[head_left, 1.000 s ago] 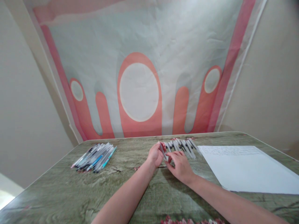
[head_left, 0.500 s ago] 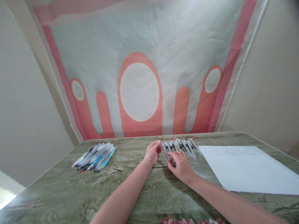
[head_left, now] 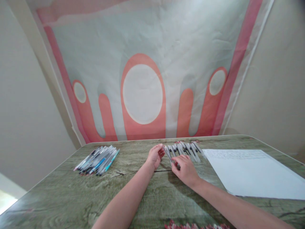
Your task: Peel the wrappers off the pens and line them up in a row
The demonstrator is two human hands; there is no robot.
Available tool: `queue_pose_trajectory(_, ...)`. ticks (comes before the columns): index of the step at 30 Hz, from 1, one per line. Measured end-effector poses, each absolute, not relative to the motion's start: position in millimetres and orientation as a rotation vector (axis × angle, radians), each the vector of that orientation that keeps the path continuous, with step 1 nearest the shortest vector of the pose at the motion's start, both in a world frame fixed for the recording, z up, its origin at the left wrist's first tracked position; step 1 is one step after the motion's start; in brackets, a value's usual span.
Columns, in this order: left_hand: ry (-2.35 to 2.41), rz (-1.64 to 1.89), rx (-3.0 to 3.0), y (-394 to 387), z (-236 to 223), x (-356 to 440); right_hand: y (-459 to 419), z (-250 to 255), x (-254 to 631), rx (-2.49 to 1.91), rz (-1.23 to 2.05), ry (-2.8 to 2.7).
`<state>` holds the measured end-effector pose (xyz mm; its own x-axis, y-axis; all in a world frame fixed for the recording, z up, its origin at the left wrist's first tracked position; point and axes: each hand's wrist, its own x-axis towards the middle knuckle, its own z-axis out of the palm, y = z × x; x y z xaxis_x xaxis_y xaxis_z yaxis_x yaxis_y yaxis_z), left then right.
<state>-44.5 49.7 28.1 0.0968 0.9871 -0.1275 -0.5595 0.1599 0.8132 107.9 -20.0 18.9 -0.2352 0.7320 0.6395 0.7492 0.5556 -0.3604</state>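
Observation:
Between my two hands a slim pen (head_left: 168, 154) slants over the table. My left hand (head_left: 155, 155) pinches its far upper end with thumb and fingertips. The near lower end is gripped by the fingers of my right hand (head_left: 183, 169). Just beyond my right hand lies a row of clear pens with black parts (head_left: 188, 149), side by side on the table; my fingers hide some of their near ends. Whether the held pen has its cap on is too small to tell.
On the left of the wood-patterned table (head_left: 133, 184) lies a loose pile of pens (head_left: 96, 161), with blue and turquoise ones among the clear. A large white sheet (head_left: 252, 173) with handwriting along its top lies at the right. A printed hanging (head_left: 171, 47) covers the wall behind.
My left hand has shifted slightly left, from around the pen to its far end. My right hand stays at the near end, and the pen now spans the gap between both hands.

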Motion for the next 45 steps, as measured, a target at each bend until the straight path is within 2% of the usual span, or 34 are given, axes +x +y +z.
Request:
queue_pose_trajectory(22, 0.803, 1.309, 0.652, 62, 25, -57, -23, 20, 105, -1.205, -0.004, -1.986)
queue_pose_trajectory(26, 1.086, 1.400, 0.982, 71, 19, -69, -25, 21, 107, -1.164, 0.023, -1.942)
queue_pose_trajectory(32, 1.444, 1.317, 1.681, 70, 6, -63, -20, 22, 109, -1.176, 0.061, -1.787)
queue_pose_trajectory(45, 1.542, 1.229, 1.743, 68, 8, -46, -17, 20, 110, -1.161, 0.068, -1.746)
